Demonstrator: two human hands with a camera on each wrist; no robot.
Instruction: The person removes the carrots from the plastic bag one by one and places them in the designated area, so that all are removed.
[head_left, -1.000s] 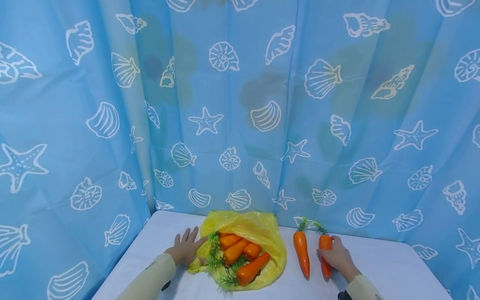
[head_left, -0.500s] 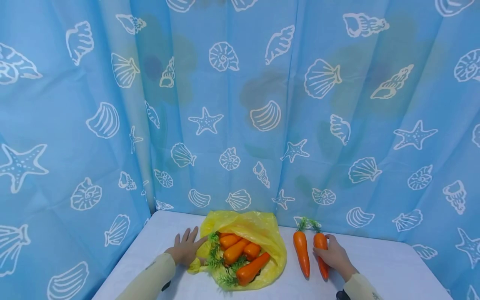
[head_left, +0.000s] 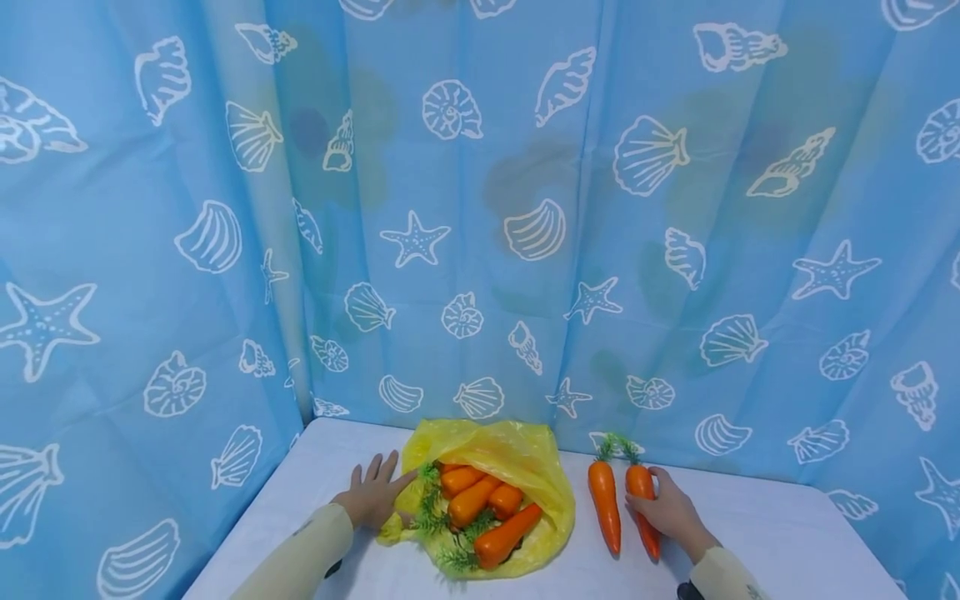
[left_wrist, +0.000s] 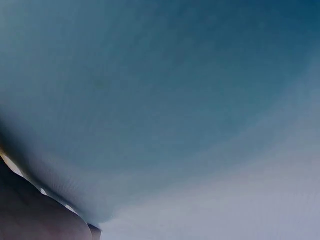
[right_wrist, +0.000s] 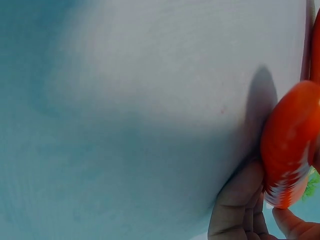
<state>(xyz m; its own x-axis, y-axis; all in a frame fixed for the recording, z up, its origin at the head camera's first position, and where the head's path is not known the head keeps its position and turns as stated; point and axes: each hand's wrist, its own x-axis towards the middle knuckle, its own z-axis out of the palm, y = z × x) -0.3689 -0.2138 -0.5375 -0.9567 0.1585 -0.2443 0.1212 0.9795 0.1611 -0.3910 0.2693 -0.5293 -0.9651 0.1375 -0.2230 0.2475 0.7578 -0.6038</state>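
Note:
My right hand [head_left: 672,510] grips an orange carrot [head_left: 640,483] with a green leafy top, its fingers and thumb on either side of the body. In the right wrist view the same carrot [right_wrist: 287,142] lies between the fingers [right_wrist: 237,200] and thumb, with its shadow on the cloth. Just left of it lies a second carrot [head_left: 604,507], roughly parallel. My left hand [head_left: 372,497], fingers spread, rests at the left edge of a yellow plastic bag [head_left: 555,492]. Several carrots [head_left: 504,537] lie in the bag's mouth, leaves toward the left hand.
A white cloth covers the table [head_left: 757,533]. A blue curtain [head_left: 480,250] with white shell prints rises behind the table's back edge, and more of it hangs along the left side.
My right hand has shifted the gripped carrot a little left, closer to the second carrot, so their leaves now meet. The left hand and the bag have stayed in place.

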